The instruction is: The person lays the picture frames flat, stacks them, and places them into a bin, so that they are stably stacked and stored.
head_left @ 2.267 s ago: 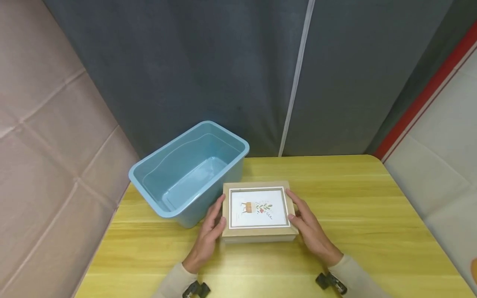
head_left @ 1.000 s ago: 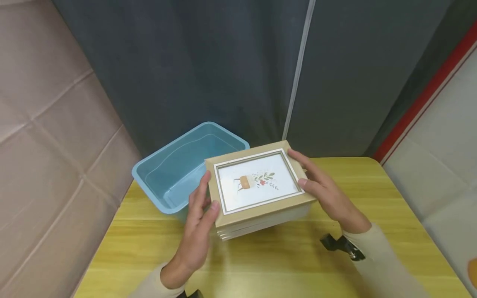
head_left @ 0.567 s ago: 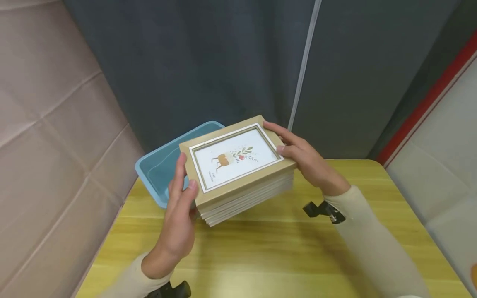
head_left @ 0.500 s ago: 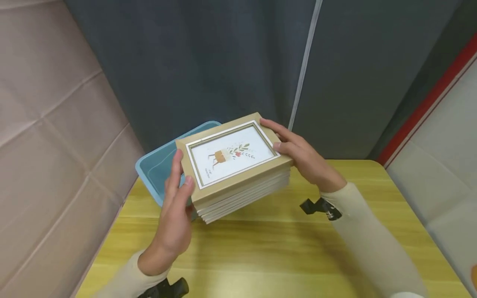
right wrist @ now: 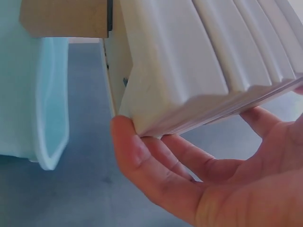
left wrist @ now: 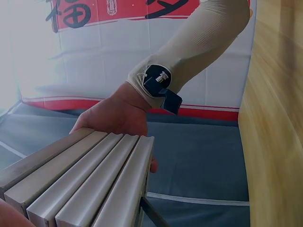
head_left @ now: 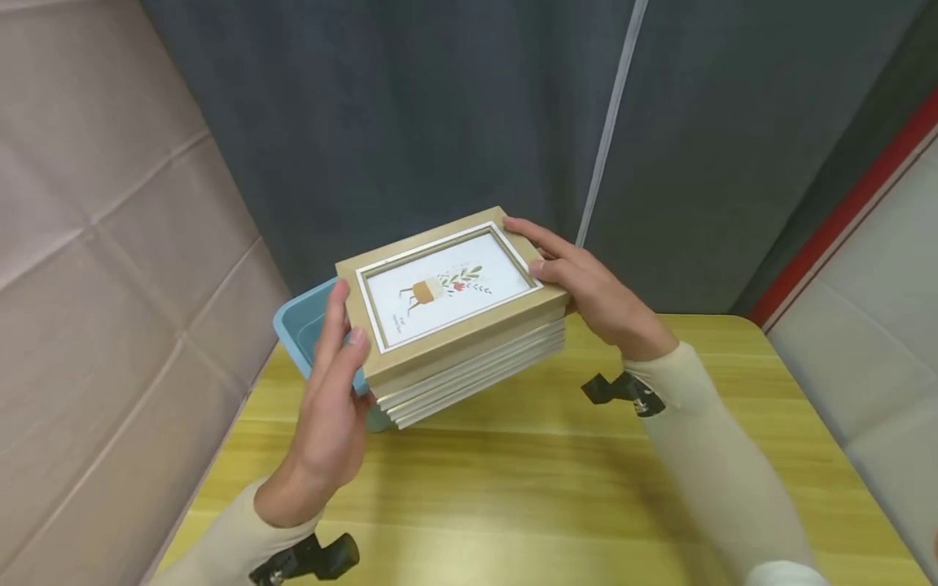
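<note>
A stack of several picture frames (head_left: 476, 370) is held tilted above the table, between both hands. The top picture frame (head_left: 449, 289) has a beige border and a print of a plant in an orange pot. My left hand (head_left: 330, 415) grips the stack's left end, thumb on the upper edge. At the opposite end, my right hand (head_left: 601, 297) holds it with the thumb on the top border. Silvery white frame edges (left wrist: 85, 179) show in the left wrist view. In the right wrist view, a brown stand flap (right wrist: 66, 19) sticks out from the outermost frame.
A light blue plastic bin (head_left: 293, 325) stands behind the stack at the left, largely hidden by it. The yellow wood-grain table (head_left: 528, 488) extends to the right. A dark grey curtain (head_left: 410, 122) hangs at the back, with a pale fabric wall (head_left: 124, 268) on the left.
The stack has been lifted off the table by both hands, then moved up and left while turning and tilting. It now covers much of the bin. The view has shifted slightly.
</note>
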{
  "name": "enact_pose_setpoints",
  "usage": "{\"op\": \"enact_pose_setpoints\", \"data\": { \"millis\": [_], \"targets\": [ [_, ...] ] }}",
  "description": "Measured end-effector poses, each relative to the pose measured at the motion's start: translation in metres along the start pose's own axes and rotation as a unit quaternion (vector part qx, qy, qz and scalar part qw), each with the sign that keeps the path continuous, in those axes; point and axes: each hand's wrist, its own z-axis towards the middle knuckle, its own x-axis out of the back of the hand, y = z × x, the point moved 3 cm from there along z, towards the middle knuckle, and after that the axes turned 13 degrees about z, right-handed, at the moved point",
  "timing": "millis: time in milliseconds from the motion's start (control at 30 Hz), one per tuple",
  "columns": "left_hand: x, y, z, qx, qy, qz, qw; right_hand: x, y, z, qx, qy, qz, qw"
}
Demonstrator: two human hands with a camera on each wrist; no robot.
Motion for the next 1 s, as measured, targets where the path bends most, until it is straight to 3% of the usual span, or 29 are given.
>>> {"op": "enact_pose_setpoints", "data": {
  "millis": [267,467,600,733,867,1000],
  "targets": [
    [-0.003,0.024,0.005,-0.044,0.002,0.009,0.999,0.006,-0.029,-0.002,0.042,0.014,0.002,0.999],
    [0.003,0.041,0.016,-0.056,0.016,0.012,0.9982,0.004,-0.044,0.014,0.064,0.011,0.03,0.9975],
    [0.015,0.045,0.027,-0.061,0.042,0.011,0.9972,-0.001,-0.046,0.037,0.063,-0.006,0.036,0.9973],
    [0.029,0.037,0.04,-0.05,0.086,0.005,0.995,-0.01,-0.036,0.072,0.054,-0.022,0.023,0.998],
    [0.045,0.016,0.053,-0.025,0.127,-0.003,0.9916,-0.024,-0.013,0.109,0.036,-0.032,0.018,0.9987],
    [0.062,-0.007,0.066,0.005,0.156,0.003,0.9877,-0.04,0.016,0.141,0.022,-0.045,0.056,0.9972]
  ]
}}
